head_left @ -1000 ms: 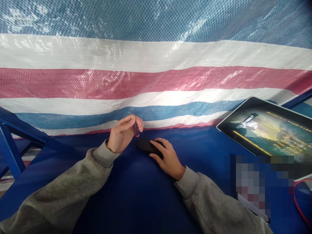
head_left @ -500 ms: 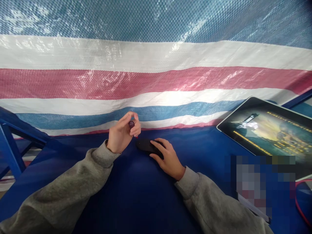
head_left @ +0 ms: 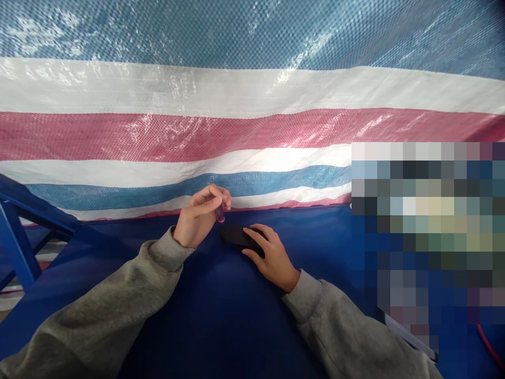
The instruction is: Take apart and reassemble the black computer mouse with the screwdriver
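1. Tarp [head_left: 158,137]: blue, white and red stripes, creased and glossy. Fills the upper half of the view, down to the table's far edge.
2. Table [head_left: 221,326]: plain dark blue top, under both forearms.
3. Masked area [head_left: 426,221]: right side, coarse pixels; contents unreadable.
4. Sleeves, grey: left sleeve [head_left: 98,305] and right sleeve [head_left: 347,321] enter from the lower corners and converge towards the middle.
5. Frame [head_left: 21,242]: blue bars at the far left, beside the table.
6. Right hand [head_left: 274,258]: palm down, fingers curved over the mouse, thumb along its near side. Mouse held between thumb and fingers.
7. Left hand [head_left: 201,213]: at the table's far edge, left of the right hand. Thumb and fingers pinch the purple piece. Clearance above the table: cannot tell.
8. Mouse [head_left: 234,235]: black, flat on the table, left end exposed, right end under the fingers.
9. Cable [head_left: 489,345]: red, curving through the lower right corner.
10. Purple piece [head_left: 220,212]: see-through, upper part hidden by the fingers, reddish lower end pointing down near the mouse's left end. Contact between the two: cannot tell.
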### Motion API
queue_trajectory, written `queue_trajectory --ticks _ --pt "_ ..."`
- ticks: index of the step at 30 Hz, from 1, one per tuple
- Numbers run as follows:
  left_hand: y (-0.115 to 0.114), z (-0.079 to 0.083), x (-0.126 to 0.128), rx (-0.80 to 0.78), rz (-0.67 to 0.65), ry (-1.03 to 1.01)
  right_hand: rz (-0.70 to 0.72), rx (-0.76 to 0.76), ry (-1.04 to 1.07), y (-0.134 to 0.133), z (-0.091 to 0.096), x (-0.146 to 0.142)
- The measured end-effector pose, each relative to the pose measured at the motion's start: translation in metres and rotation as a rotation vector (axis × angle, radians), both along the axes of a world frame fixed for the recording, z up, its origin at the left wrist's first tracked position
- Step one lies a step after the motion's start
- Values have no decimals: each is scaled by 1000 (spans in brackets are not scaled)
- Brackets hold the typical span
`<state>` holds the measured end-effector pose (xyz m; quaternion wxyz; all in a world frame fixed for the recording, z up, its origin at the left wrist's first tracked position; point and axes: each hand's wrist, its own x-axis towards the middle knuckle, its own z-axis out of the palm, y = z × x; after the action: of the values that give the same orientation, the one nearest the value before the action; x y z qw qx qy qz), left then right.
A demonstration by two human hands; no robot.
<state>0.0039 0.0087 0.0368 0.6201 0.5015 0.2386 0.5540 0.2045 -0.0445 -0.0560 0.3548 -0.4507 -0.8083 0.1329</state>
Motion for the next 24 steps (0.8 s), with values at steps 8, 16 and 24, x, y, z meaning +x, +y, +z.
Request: queue_trajectory --ticks 8,16,24 --pt "-1 0 -2 33 -38 -13 4 5 1 0 -2 1" --pt "-1 6 -2 -68 -71 -102 -1 9 -5 1 -2 0" --pt "-1 3 -2 -69 -74 -75 -9 11 1 1 -2 0"
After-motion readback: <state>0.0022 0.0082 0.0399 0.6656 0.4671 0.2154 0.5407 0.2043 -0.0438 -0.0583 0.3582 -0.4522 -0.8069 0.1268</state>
